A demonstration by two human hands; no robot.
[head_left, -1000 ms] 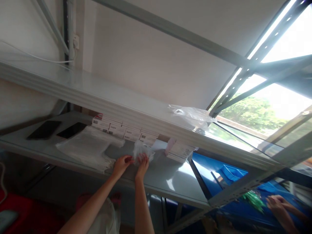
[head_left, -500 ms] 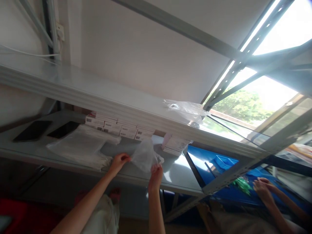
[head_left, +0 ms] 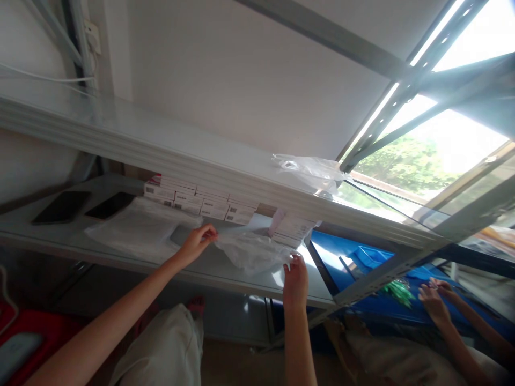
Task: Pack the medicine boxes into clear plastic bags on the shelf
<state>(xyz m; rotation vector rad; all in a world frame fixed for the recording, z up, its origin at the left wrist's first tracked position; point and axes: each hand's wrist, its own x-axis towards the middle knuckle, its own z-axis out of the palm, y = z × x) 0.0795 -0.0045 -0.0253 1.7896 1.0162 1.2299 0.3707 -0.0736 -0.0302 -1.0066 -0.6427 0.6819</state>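
Stack of flat, translucent white plastic bags [head_left: 131, 228]: on the grey metal shelf [head_left: 217, 271], left of the left-hand fingers, apart from them.

Left hand [head_left: 199, 241]: thumb and fingertips pinching the near end of the loose bag.

White printed cardboard cartons [head_left: 213, 208], in a row: behind the left-hand fingers, untouched.

Loose, crumpled, translucent plastic bag [head_left: 251, 252]: between both hands, above or on the shelf; contact unclear. Judged very light, limp, slippery, easily torn; best taken by opposite edges, fingertips only.

Right hand [head_left: 296, 279]: fingers curled, apparently pinching the bag's far end; exact grip blurred.
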